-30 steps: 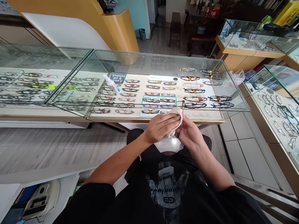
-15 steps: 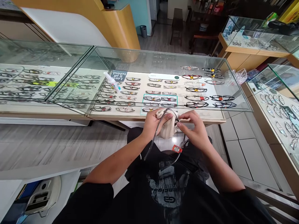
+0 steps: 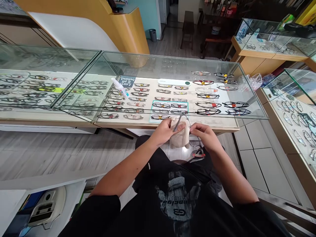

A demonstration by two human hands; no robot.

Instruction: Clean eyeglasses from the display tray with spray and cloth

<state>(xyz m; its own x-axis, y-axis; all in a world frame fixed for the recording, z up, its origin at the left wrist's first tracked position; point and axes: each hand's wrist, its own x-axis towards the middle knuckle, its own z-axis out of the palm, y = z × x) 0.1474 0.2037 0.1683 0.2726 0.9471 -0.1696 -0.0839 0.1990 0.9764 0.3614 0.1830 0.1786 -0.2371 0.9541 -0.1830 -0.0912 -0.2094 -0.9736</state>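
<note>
My left hand (image 3: 166,132) is closed on a cream cleaning cloth (image 3: 179,140), its thumb pressing the cloth around one side of a pair of eyeglasses (image 3: 177,123). One grey temple arm sticks up past the thumb. With fingers pinched, my right hand (image 3: 203,134) grips the other side of the glasses by the rim. A red tag (image 3: 198,155) hangs on the temple arm below my right hand. The cloth and fingers hide most of the lenses. Both hands are just in front of the display case's near edge.
A glass display case (image 3: 118,125) holding rows of eyeglasses stands directly ahead. On its top lies a white spray bottle (image 3: 120,88). More glass cases (image 3: 278,112) flank the right side. A white shelf (image 3: 49,179) with a pale device (image 3: 46,207) is at lower left.
The eyeglasses have turned in my hands, so the left temple arm now points upward and the red tag has swung right. The cloth has shifted slightly right.
</note>
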